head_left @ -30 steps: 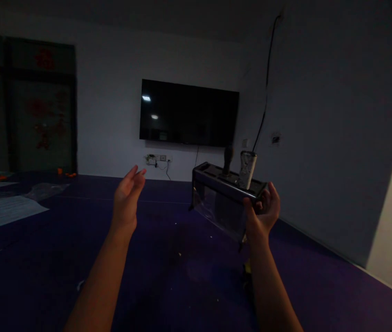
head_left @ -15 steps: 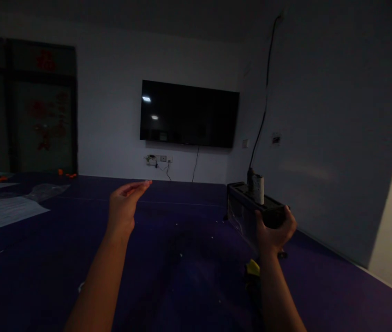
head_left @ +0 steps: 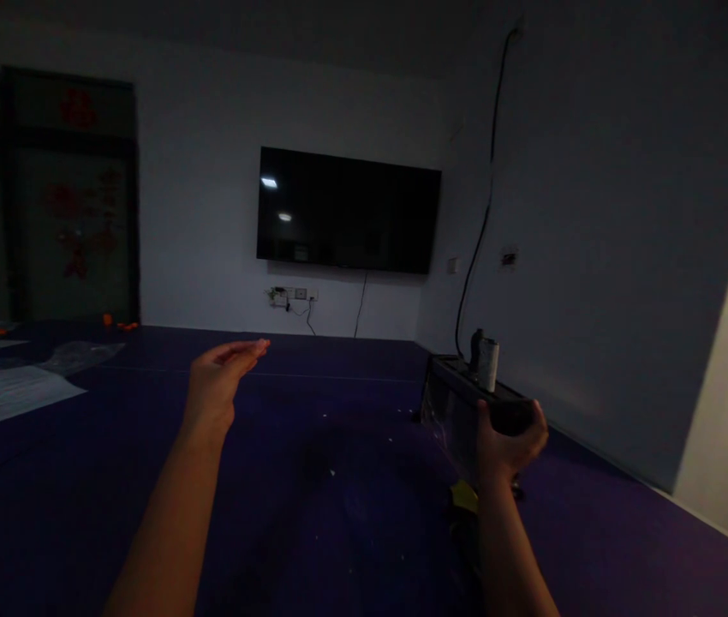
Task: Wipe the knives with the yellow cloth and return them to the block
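My right hand (head_left: 506, 439) is closed around the near end of a dark box-shaped holder (head_left: 457, 403) with a clear front panel. A dark handle (head_left: 475, 343) and a pale, shiny one (head_left: 488, 363) stick up from slots in its top. The holder sits low at the right, close to the purple floor (head_left: 313, 480). My left hand (head_left: 219, 381) is raised at centre left, fingers stretched out and apart, holding nothing. A small yellow object (head_left: 465, 495) shows just below the holder.
A large black TV (head_left: 348, 210) hangs on the far white wall above power sockets (head_left: 290, 295). A black cable (head_left: 489, 188) runs down the right wall. White sheets and clear plastic (head_left: 10, 386) lie at left. Dark doors (head_left: 49, 197) with red decorations stand far left.
My right hand has carried the holder to the right and lowered it, turning it end-on towards me. My left hand has dropped slightly and flattened, fingers pointing right.
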### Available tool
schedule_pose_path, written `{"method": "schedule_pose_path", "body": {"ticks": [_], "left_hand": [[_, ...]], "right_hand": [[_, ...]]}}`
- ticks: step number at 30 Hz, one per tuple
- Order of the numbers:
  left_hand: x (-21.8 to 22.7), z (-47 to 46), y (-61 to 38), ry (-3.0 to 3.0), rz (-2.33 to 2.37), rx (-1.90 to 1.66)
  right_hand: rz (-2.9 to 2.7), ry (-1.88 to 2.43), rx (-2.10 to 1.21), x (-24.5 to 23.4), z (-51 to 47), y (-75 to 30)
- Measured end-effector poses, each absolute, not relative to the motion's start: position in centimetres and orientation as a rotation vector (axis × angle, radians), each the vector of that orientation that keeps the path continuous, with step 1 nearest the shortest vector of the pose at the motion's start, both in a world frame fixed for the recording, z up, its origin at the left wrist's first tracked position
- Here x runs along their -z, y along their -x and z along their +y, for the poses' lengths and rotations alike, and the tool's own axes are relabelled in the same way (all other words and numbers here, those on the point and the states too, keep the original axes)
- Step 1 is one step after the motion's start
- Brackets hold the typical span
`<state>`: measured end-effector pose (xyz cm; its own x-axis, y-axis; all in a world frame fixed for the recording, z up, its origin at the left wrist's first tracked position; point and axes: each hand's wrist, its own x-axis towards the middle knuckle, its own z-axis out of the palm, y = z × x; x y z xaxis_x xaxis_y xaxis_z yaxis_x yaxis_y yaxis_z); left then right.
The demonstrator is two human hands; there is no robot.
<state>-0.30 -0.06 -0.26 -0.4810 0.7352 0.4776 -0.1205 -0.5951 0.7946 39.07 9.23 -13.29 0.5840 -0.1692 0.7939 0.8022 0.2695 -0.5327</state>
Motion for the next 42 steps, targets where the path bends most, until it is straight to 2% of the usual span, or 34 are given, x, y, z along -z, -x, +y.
{"method": "schedule_pose_path", "body": {"ticks": [13,16,20,22,25,29,31,37,42], "left_hand": [[0.0,-0.4,1.3,-1.106,1.006,-2.019],[-0.1,-0.6,1.3,-1.104,1.025,-2.033],[-0.2,-0.6,1.7,-1.099,1.036,-2.03],[-0.2,-0.7,2.0,-1.107,1.059,-2.013],[-0.1,-0.9,2.3,-1.138,1.092,-1.973],[0.0,-1.0,2.6,-1.199,1.151,-1.919],[0.1,-1.0,2.7,-1.235,1.174,-1.882],[0.1,-0.8,3.1,-1.281,1.204,-1.823],[0.0,-0.9,3.2,-1.237,1.232,-1.861]], "right_hand": [[-0.709,1.223,0.692,12.6,8.7,-38.7],[-0.654,1.304,0.708,10.9,7.2,-37.8],[-0.731,1.153,0.871,6.5,4.3,-37.2],[-0.805,1.197,0.72,4.3,2.8,-37.5],[-1.094,1.484,0.318,2.7,1.2,-38.2],[-1.578,1.817,-0.328,4.0,1.2,-38.0],[-1.64,1.912,-0.487,5.5,1.8,-37.3],[-1.695,2.19,-0.78,8.4,3.4,-35.4],[-1.701,2.2,-0.713,9.2,3.9,-36.7]]}}
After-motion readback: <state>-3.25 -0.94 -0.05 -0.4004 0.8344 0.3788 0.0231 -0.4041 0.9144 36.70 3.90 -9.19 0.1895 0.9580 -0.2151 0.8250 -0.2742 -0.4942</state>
